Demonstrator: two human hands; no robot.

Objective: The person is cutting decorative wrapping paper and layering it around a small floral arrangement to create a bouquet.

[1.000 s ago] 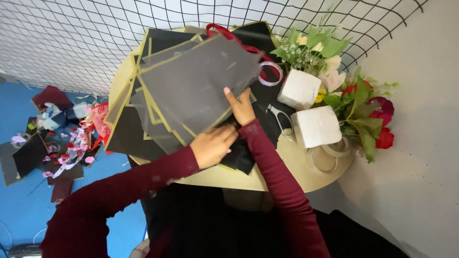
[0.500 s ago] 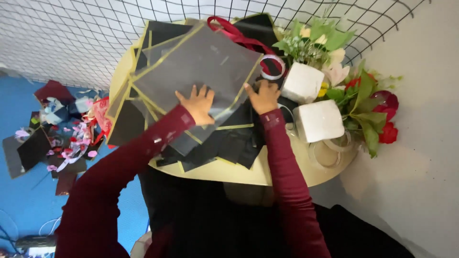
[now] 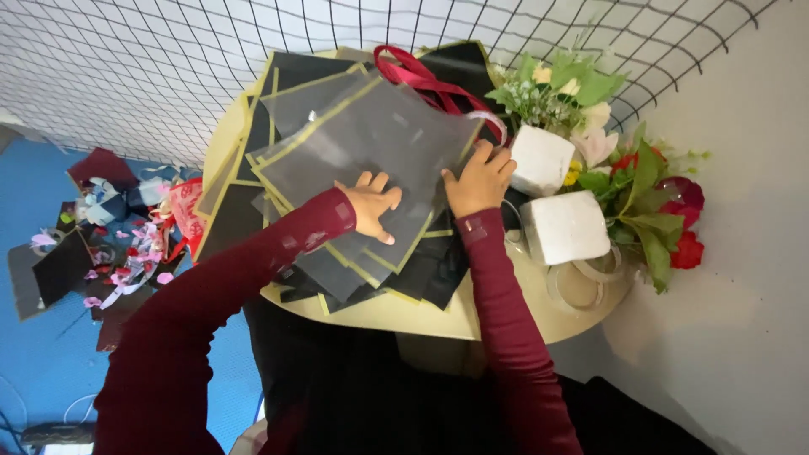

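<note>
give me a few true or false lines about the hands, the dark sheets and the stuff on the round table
1. Both hands rest on the stack of dark sheets. True: left hand and right hand lie flat on it.
2. The sheets have gold edges. True.
3. The two white blocks sit left of the sheets. False: they sit to the right, by the flowers.
4. The red ribbon lies on the blue floor. False: it lies at the table's far side.
5. The right hand holds scissors. False: it holds no tool.
</note>
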